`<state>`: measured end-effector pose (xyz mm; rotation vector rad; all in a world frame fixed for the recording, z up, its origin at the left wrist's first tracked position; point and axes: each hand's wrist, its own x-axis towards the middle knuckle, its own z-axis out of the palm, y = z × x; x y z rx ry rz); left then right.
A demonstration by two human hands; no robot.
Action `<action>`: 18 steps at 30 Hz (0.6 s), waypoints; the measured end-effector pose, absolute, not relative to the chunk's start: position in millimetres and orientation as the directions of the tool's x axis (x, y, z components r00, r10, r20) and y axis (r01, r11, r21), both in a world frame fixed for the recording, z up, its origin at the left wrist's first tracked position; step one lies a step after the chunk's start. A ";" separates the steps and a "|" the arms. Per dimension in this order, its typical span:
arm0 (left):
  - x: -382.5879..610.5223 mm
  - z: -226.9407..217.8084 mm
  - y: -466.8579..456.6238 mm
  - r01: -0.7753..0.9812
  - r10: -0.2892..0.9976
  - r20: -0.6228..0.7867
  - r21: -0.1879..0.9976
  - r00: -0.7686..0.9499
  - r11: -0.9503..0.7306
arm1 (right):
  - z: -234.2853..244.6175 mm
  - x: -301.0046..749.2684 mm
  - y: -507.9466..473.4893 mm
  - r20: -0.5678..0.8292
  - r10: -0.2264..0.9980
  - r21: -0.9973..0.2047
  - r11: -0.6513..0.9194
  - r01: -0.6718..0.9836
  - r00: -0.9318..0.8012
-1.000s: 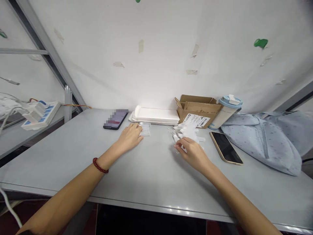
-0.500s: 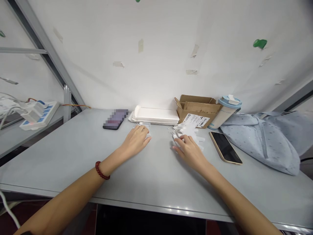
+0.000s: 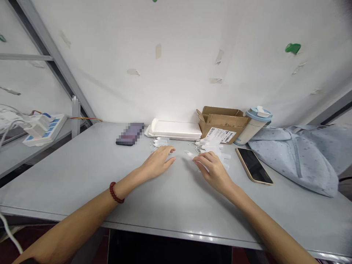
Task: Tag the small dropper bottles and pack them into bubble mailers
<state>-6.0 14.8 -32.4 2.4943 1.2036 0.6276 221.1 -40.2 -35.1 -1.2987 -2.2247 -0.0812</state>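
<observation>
Right at the middle of the frame, the right hand [image 3: 215,170] has thumb and fingers pinched on a small translucent plastic piece [image 3: 189,154], slim, whitish and blurred, poking out from the fingertips towards the left hand [image 3: 159,162]. That left hand hovers palm-down just left of centre, thumb parted from gently curved fingers, a gap between it and the piece, a dark-red beaded bracelet [image 3: 117,192] round the wrist. Just behind the right hand, a loose heap of clear and frosty plastic pieces [image 3: 210,146] spreads out, thin white strings trailing; beyond the left fingertips, a neater little row of stringed pieces [image 3: 161,140] lies flat. Back of centre, a stack of smooth white flat packets [image 3: 177,128], and beside it a brown cardboard box [image 3: 225,123], flaps up, label on its front. Against that leans a cylindrical tumbler [image 3: 253,126] with a blue lid. Over at right, a pale blue, slumped, creased fabric bag [image 3: 297,157] and a dark-screened smartphone [image 3: 254,165], all on a glossy grey tabletop [image 3: 170,205].
</observation>
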 end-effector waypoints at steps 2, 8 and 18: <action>-5.5 -33.9 14.7 0.624 0.812 0.235 0.538 0.534 -0.566 | -32.2 219.2 -42.5 0.530 0.752 -0.222 0.568 0.792 -0.391; -3.0 -31.7 12.8 0.519 0.791 0.198 0.658 0.579 -0.546 | -28.7 216.1 -46.9 0.520 0.755 -0.216 0.568 0.794 -0.399; -0.2 -23.0 9.9 0.465 0.788 0.136 0.743 0.600 -0.482 | -31.6 217.6 -44.1 0.558 0.736 -0.212 0.573 0.792 -0.383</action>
